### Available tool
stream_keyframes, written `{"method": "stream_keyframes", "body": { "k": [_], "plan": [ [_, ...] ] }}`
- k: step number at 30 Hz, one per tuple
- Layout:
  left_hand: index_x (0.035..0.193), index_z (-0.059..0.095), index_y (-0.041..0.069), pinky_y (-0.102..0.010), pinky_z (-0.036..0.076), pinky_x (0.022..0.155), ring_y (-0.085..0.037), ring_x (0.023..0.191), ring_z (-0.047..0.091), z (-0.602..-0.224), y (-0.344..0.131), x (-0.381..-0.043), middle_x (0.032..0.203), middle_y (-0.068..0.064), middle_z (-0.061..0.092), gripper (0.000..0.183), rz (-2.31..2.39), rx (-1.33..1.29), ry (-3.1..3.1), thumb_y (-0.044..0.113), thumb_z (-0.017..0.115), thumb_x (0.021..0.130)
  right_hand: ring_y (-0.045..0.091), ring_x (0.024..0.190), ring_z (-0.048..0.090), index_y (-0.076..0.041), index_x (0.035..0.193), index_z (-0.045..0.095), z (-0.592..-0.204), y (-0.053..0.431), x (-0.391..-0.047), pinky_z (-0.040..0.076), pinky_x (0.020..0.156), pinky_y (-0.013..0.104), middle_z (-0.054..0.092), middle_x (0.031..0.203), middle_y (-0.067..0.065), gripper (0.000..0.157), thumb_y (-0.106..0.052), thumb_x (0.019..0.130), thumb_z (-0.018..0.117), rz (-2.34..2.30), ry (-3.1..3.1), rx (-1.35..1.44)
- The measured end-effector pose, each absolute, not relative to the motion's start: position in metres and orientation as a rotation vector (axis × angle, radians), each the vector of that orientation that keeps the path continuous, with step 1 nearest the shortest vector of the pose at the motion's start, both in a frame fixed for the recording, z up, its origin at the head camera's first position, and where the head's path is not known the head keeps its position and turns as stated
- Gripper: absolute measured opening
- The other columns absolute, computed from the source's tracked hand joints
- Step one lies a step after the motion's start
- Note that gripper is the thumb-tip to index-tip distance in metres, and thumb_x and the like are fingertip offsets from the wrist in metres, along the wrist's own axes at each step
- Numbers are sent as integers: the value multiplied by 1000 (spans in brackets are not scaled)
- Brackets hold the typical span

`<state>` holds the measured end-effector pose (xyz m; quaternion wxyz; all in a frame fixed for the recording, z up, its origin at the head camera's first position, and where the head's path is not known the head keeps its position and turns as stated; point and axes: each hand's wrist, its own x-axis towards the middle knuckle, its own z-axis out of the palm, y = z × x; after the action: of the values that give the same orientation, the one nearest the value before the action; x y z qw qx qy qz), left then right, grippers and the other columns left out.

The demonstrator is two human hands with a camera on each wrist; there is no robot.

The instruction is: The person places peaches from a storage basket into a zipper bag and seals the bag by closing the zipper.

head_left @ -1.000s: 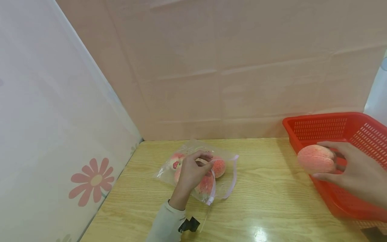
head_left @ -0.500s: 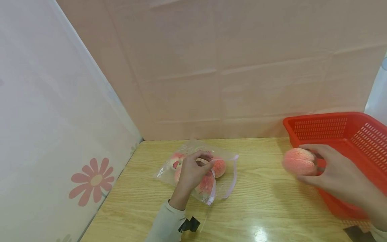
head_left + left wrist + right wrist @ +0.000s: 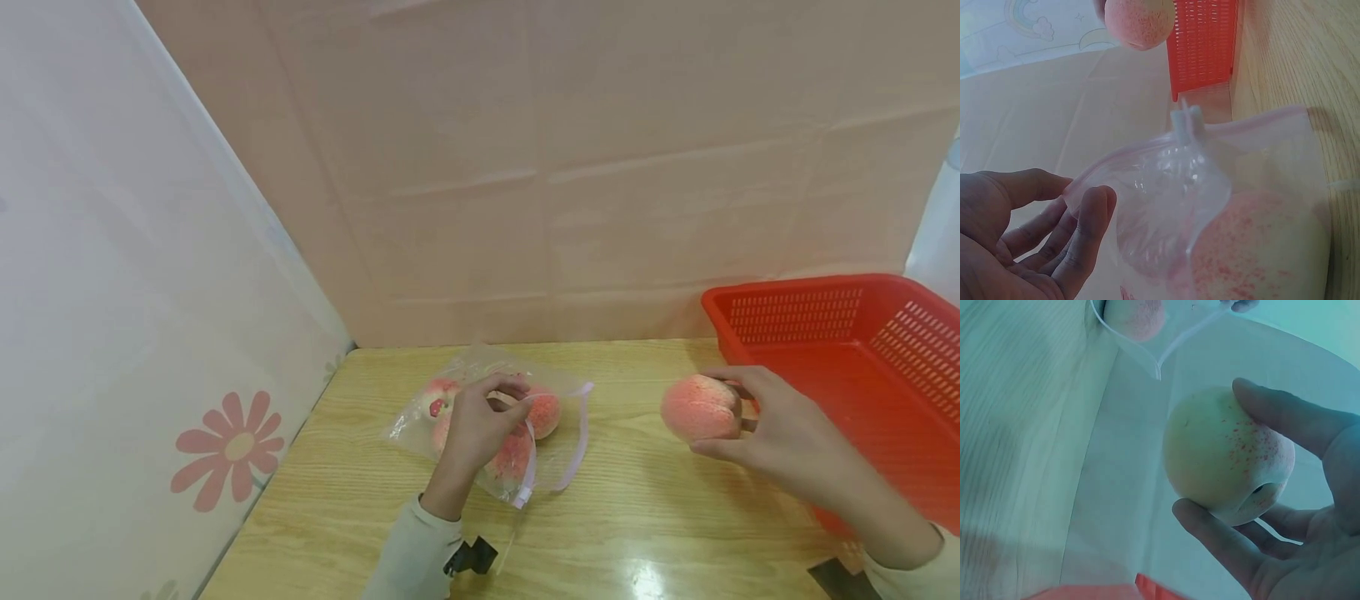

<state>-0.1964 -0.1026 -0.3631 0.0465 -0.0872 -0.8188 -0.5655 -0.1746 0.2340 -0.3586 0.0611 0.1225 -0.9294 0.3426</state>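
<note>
My left hand (image 3: 480, 425) pinches the edge of a clear slider zip bag (image 3: 577, 454) by its pink-rimmed mouth, as the left wrist view shows. Inside the bag lie several peaches (image 3: 1254, 250), pink and cream; the hand covers part of them in the head view. My right hand (image 3: 780, 433) grips another peach (image 3: 697, 408) between thumb and fingers, raised over the table between bag and basket. Seen from the right wrist, this peach (image 3: 1229, 453) is pale yellow with red speckles and a dark stem hollow. The bag's mouth stands partly spread on the side facing that peach.
A red plastic basket (image 3: 720, 312) with slotted walls stands at the right, behind and beside my right forearm. The wooden table (image 3: 315, 517) meets a beige cloth backdrop (image 3: 600, 167) at the rear. A white flowered sheet (image 3: 150, 292) borders the left side.
My right hand has carried the peach leftward, from over the basket's near edge to above the table. My left hand and the bag have stayed put.
</note>
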Motion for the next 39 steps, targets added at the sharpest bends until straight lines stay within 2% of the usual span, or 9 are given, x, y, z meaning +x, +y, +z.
{"method": "stream_keyframes", "body": {
  "k": [5,10,15,20,30,39],
  "plan": [
    [106,72,1,-32,60,56,-16,62,66,-364,-103,-197,99,-15,68,18,-1718,-309,-2483,7,73,89,41,104,68,-7,139,47,-360,221,-172,58,64,23,53,132,20,92,-41,67,91,1135,-2796,400],
    [104,72,3,-33,60,56,-17,63,67,-364,-103,-197,99,-16,68,15,-1729,-306,-2479,6,73,89,38,104,68,-9,137,49,-363,209,-172,57,64,23,54,132,17,89,-43,66,91,1127,-2796,402],
    [106,71,1,-34,60,56,-17,63,67,-363,-103,-197,99,-16,68,18,-1735,-298,-2476,5,72,89,32,103,65,-6,135,51,-369,198,-172,58,67,23,54,129,16,87,-37,65,93,1160,-2752,441],
    [106,71,0,-35,61,56,-17,63,67,-363,-103,-197,99,-16,68,18,-1746,-294,-2474,5,72,89,32,103,61,-2,133,53,-373,186,-174,60,70,27,55,128,19,86,-34,64,94,1187,-2722,463],
    [106,72,4,-35,61,56,-22,64,68,-362,-103,-197,100,-16,67,18,-1767,-290,-2464,6,73,89,30,105,63,-4,132,56,-381,167,-177,61,76,34,59,128,17,82,-27,63,94,1141,-2714,470],
    [110,72,6,-36,61,58,-26,68,71,-361,-103,-195,100,-17,66,21,-1810,-267,-2451,8,74,89,20,98,60,-5,131,57,-391,152,-177,57,74,26,60,125,12,81,-29,64,93,1162,-2740,480]
  ]
}}
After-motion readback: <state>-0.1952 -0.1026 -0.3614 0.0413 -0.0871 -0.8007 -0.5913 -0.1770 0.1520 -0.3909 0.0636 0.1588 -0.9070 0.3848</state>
